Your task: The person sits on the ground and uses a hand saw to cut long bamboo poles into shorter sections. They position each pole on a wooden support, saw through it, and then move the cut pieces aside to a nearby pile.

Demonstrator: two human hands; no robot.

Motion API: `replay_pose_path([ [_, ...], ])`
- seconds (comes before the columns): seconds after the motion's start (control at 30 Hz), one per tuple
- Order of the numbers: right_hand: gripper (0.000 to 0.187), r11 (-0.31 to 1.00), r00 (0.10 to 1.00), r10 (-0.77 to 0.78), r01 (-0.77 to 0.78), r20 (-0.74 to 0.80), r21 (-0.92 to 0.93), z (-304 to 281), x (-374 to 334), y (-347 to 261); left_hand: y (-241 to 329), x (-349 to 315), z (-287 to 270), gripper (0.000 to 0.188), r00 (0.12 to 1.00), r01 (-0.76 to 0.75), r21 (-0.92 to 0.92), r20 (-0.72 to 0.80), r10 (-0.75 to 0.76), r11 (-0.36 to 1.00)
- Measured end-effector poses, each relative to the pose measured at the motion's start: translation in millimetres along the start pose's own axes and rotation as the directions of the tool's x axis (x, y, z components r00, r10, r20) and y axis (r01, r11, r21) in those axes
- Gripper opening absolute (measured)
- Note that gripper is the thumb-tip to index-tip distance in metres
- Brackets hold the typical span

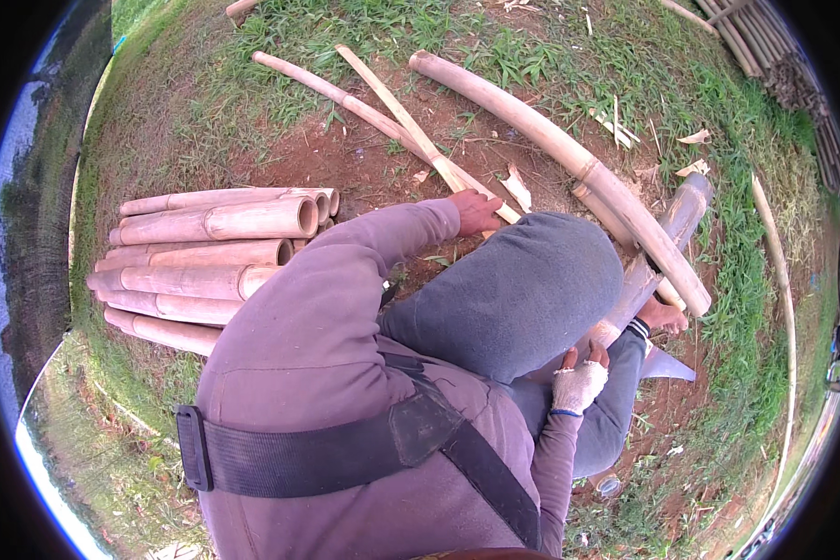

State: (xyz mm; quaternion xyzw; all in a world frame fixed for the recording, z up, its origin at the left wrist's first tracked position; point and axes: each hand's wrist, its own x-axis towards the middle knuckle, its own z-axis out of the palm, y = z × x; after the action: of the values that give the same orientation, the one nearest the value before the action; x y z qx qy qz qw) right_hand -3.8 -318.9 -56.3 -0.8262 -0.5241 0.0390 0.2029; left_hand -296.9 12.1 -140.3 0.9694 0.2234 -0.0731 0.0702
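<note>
My bare left hand [477, 211] is closed around a pale split bamboo strip [401, 117], just beyond my raised knee. A thinner round bamboo pole [331, 91] crosses beneath the strip. My right hand [581, 381], in a white glove with bare fingertips, is beside my leg with curled fingers; what it holds, if anything, is hidden. Near it, a grey blade-like piece [669, 365] sticks out from behind my lower leg. A thick bamboo pole [560, 154] lies slanting across a greyish log [686, 215]. My bare foot [663, 315] is by the pole's near end.
Several cut bamboo lengths [210, 221] are stacked on the left. Wood chips [515, 189] and slivers are scattered over red soil and grass. A long thin pole [777, 252] lies along the right, and more poles [765, 37] are piled at the far right.
</note>
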Motion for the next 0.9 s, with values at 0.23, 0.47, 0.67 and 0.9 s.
replay_pose_path([
  [0.23,0.067,0.916,0.941,-0.285,0.323,0.182,-0.236,31.0,76.1,-17.5,1.5,103.1,47.5,0.030,0.919,-0.250,-0.109,-0.338,0.201,0.962],
  [0.47,0.054,0.985,0.977,-0.170,0.171,0.131,0.003,-39.6,142.9,-14.6,52.2,153.1,-114.1,0.028,0.876,-0.393,-0.036,-0.318,0.362,0.919],
  [0.67,0.052,0.961,0.963,-0.247,0.258,0.112,-0.096,-63.8,189.0,32.2,70.8,184.4,-111.6,0.051,0.828,-0.429,-0.202,-0.478,0.294,0.880],
  [0.9,0.054,0.972,0.968,-0.225,0.230,0.108,-0.039,-50.6,222.4,41.8,60.8,211.3,-97.8,0.059,0.855,-0.380,-0.269,-0.466,0.226,0.885],
])
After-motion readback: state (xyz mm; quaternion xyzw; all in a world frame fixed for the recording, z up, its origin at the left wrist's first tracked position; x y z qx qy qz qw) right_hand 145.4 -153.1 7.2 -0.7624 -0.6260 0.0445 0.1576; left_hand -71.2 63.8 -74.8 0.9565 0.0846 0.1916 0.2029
